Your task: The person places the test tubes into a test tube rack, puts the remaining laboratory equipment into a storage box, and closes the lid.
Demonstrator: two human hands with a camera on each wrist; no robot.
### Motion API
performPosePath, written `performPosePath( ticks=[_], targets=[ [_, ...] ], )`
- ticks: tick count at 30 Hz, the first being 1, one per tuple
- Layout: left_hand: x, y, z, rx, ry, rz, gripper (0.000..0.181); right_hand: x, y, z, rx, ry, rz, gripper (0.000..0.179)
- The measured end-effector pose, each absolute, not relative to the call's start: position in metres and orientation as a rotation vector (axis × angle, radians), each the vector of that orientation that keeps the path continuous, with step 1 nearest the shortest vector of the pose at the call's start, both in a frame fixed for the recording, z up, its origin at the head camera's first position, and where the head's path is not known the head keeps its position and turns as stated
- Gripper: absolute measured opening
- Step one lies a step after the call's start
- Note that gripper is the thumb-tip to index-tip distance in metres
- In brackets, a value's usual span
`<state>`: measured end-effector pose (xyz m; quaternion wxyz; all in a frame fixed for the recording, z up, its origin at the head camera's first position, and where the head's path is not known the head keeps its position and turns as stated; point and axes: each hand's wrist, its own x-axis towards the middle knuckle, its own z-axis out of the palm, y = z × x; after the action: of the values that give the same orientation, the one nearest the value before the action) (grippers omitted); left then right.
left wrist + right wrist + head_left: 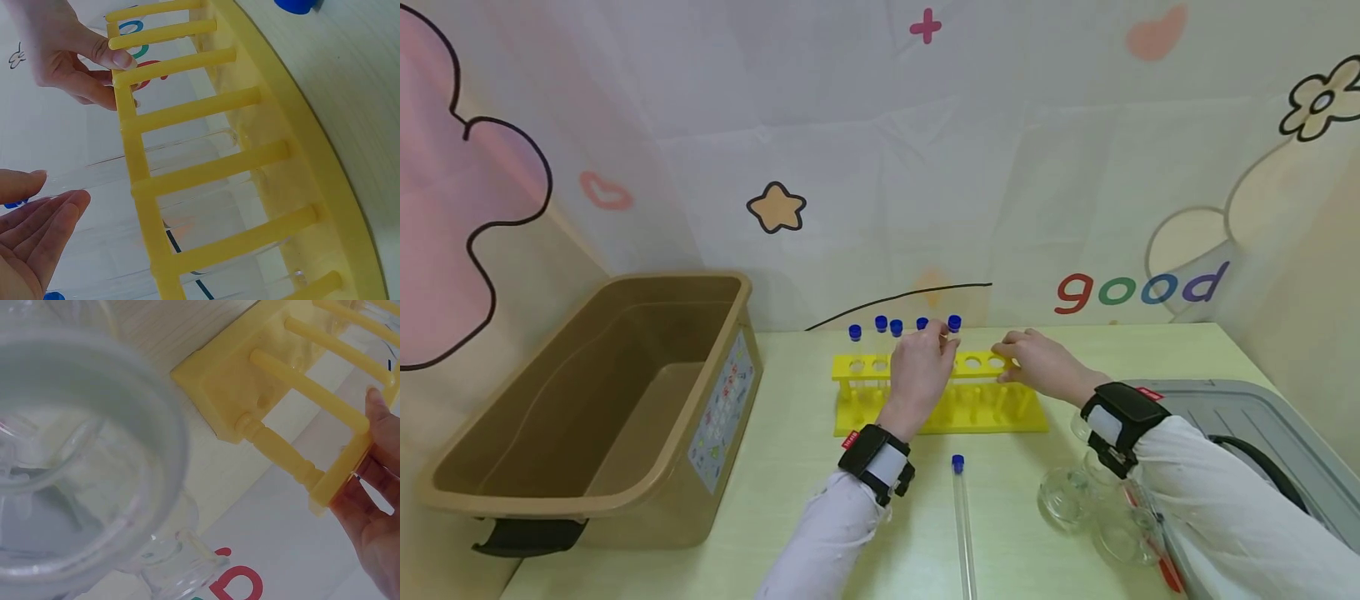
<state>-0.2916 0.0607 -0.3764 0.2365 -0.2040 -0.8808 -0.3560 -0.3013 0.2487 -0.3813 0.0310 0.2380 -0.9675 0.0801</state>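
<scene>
A yellow test tube rack stands near the back of the table, with several clear tubes under blue caps in its left and middle holes. My left hand is over the rack's middle. In the left wrist view, its thumb and fingers pinch a test tube just below the cap; this tube's lower end is down at the rack's base. At the rack's right end, my right hand grips the top bar, thumb on one side and fingers beneath. Another blue-capped test tube lies on the table in front.
A large brown bin stands at the left. Several clear glass vessels are gathered under my right forearm, beside a red object. A grey lid-like panel with a black handle lies at the right. A printed curtain hangs behind.
</scene>
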Motion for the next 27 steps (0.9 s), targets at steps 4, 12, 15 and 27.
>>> performPosePath(
  ticks=[4,12,15,27],
  targets=[
    [-0.2916,0.0604,-0.3788,-0.552,-2.437,-0.987,0.018,-0.3006,0.2492,-0.3812,0.744,-2.982,0.250,0.037],
    [-0.2919,0.0598,-0.3817,-0.538,-2.464,-0.978,0.019,-0.3013,0.2489,-0.3820,0.750,-2.968,0.248,0.036],
    [-0.2921,0.0603,-0.3827,-0.530,-2.473,-0.976,0.018,-0.3019,0.2492,-0.3830,0.744,-2.968,0.246,0.037],
    [-0.2920,0.0616,-0.3832,-0.522,-2.506,-0.946,0.018,-0.3019,0.2497,-0.3833,0.720,-2.976,0.252,0.039]
  ],
)
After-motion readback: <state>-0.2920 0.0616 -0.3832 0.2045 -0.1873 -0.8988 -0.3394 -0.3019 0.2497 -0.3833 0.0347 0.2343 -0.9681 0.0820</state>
